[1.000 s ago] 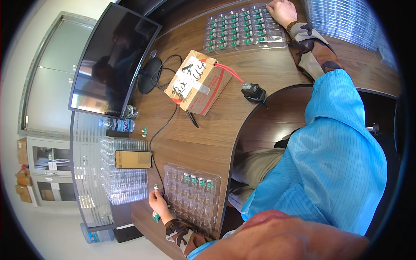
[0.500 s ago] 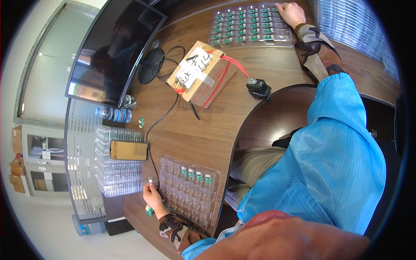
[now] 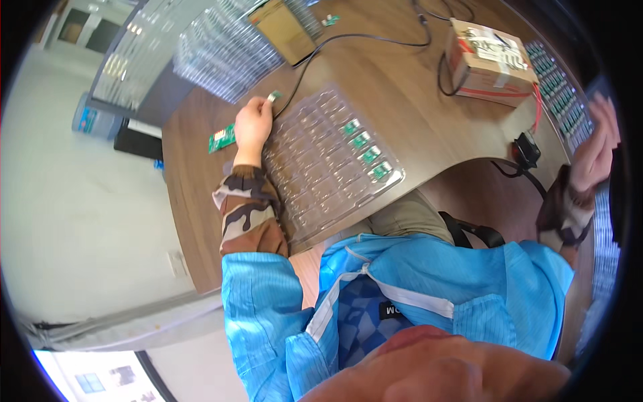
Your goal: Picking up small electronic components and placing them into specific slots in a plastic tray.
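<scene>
My left hand point(image 3: 253, 128) pinches a small green circuit board point(image 3: 273, 96) at its fingertips, beside a clear plastic tray point(image 3: 298, 194). A few similar green circuit boards point(image 3: 360, 139) sit in a row of that tray's pockets; most other pockets hold none. Partly behind my left hand lies a larger green board point(image 3: 220, 139) on the table. At the far right my right hand point(image 3: 595, 146), somewhat blurred, is raised with its fingers stretched out and nothing visible in them. It is near a second clear tray point(image 3: 581, 132) filled with green boards.
A cardboard box point(image 3: 492, 63) with a black plug point(image 3: 526, 151) close by stands towards the right. A black cable point(image 3: 375, 35) crosses the wooden table point(image 3: 408, 87). Stacked clear trays point(image 3: 224, 50) with a phone point(image 3: 281, 30) on them stand at the back left.
The view has swung towards the left side of the table. My right hand has come up off the far tray. My left hand still holds its circuit board beside the near tray.
</scene>
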The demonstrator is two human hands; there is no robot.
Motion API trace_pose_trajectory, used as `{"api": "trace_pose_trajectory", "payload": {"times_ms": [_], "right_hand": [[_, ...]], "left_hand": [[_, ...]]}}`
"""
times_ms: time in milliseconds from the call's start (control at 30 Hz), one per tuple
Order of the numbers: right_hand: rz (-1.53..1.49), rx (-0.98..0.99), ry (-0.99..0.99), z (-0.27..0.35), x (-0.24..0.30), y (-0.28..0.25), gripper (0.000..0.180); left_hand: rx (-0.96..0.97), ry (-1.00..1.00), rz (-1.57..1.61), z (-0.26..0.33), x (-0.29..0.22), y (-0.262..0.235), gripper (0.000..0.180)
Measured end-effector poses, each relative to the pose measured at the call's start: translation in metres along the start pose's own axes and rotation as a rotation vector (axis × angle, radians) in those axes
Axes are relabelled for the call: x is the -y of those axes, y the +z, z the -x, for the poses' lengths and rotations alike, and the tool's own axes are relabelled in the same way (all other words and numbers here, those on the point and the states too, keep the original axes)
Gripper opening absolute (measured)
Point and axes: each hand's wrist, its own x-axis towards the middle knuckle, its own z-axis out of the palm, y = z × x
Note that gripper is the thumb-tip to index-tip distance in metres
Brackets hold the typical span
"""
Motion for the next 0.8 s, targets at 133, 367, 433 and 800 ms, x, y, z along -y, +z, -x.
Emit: {"api": "trace_pose_trajectory", "payload": {"times_ms": [133,367,433,800], "right_hand": [[-0.454,0.119,-0.495,-0.022,0.133,0.049,0.014],[-0.765,0.507,-0.355,-0.035,0.204,0.182,0.008],[-0.740,0.628,-0.311,-0.030,0.203,0.204,0.008],[-0.839,0.817,-0.344,-0.017,0.202,0.201,0.011]], "left_hand": [[0.003,-0.106,0.018,0.003,0.016,-0.004,0.023],[-0.011,-0.083,0.033,0.002,0.012,0.000,0.023],[-0.012,-0.086,0.039,0.001,0.010,0.002,0.023],[-0.072,-0.036,-0.008,0.002,0.022,0.006,0.024]]}}
